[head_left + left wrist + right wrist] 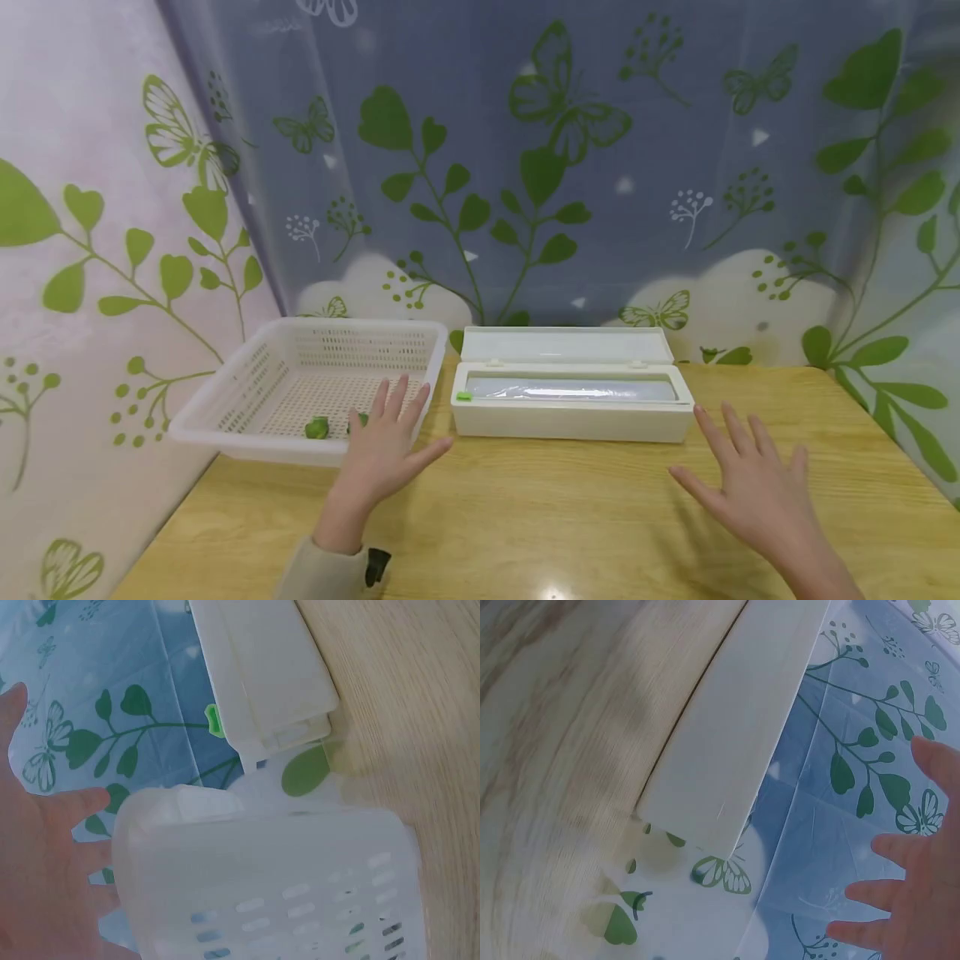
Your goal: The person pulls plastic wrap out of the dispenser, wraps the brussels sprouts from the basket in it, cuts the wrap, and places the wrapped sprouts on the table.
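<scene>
A white perforated plastic basket point(367, 333) stands at the back left of the table, with small green vegetable pieces point(317, 427) in it. To its right sits a long white cling-film box point(570, 423), lid point(566, 344) raised, a shiny roll of film point(570, 389) inside and a green slider point(464, 397) at its left end. My left hand point(382, 458) is spread in front of the basket's right corner, overlapping one green piece. My right hand point(757, 496) is spread near the box's right end. Both hands hold nothing; all fingers are extended.
The wooden table point(540, 508) reaches back to a blue curtain point(480, 192) printed with leaves and butterflies. A pale printed curtain point(97, 275) hangs along the left side. A black clip-like piece point(377, 567) shows at the left sleeve point(322, 571).
</scene>
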The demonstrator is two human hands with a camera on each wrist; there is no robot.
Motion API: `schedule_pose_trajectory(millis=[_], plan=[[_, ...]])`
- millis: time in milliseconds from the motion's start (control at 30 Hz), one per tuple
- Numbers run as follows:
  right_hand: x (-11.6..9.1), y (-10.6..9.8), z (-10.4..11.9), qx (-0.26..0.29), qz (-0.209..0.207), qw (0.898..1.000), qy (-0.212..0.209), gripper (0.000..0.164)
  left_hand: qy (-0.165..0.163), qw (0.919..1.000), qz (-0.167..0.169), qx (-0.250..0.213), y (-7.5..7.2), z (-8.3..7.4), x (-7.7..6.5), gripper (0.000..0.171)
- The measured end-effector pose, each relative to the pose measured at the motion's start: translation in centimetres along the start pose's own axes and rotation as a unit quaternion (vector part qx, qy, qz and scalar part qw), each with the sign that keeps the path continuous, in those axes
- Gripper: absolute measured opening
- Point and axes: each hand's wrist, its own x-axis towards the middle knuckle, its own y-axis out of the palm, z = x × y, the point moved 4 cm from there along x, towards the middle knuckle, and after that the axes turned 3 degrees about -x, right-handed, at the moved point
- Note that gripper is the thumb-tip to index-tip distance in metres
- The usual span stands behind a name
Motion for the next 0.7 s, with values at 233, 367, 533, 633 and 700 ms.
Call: schedule_pose_trajectory(millis=[233, 367, 533, 633, 700], plan=[[0.5, -0.6, 1.3, 0.002, -0.072, 0.997, -0.030, 0.074, 0.000, 0.9999, -0.011, 0.007, 0.1, -0.3, 0.2, 0.075], [0.6, -1.1, 1.8, 0.011, -0.123, 0.991, -0.043, 0.064, 0.012, 0.9994, -0.031, 0.013, 0.0, -0.4, 0.4, 0.066], [0.6, -1.5, 2.1, 0.031, -0.198, 0.977, -0.068, 0.051, 0.051, 0.9953, -0.082, 0.004, -0.3, -0.9, 0.9, 0.053], [0.6, -1.8, 2.2, 0.044, -0.248, 0.963, -0.091, 0.044, 0.074, 0.9907, -0.114, -0.007, -0.5, -1.3, 1.1, 0.043], [0.6, -2.0, 2.3, 0.050, -0.272, 0.955, -0.105, 0.041, 0.085, 0.9880, -0.128, -0.017, -0.5, -1.5, 1.2, 0.038]])
